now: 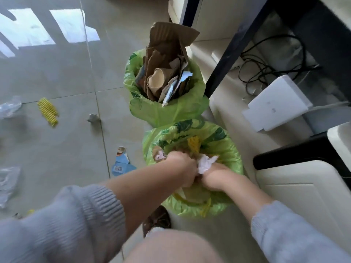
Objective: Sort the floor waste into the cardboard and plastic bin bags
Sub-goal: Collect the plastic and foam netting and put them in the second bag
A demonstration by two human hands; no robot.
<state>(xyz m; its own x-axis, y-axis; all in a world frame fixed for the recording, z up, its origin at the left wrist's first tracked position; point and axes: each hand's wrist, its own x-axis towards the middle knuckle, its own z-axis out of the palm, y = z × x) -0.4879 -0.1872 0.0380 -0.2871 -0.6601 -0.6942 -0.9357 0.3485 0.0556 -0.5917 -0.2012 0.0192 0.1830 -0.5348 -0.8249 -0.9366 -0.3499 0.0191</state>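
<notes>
Two green bin bags stand on the tiled floor. The far bag (171,111) is full of brown cardboard (167,54) and paper scraps. The near bag (228,149) holds plastic wrappers and a yellow net. Both my hands are down in the near bag's mouth, side by side. My left hand (183,168) is closed among the wrappers. My right hand (214,177) is closed too, and a crumpled white plastic piece (206,164) sits pinched between the two hands.
Loose waste lies on the floor to the left: a blue torn carton piece (122,166), a yellow striped wrapper (47,112), a small grey scrap (93,118), clear plastic (9,107) and more clear plastic (7,183). A dark table leg (226,59), cables and white furniture stand right.
</notes>
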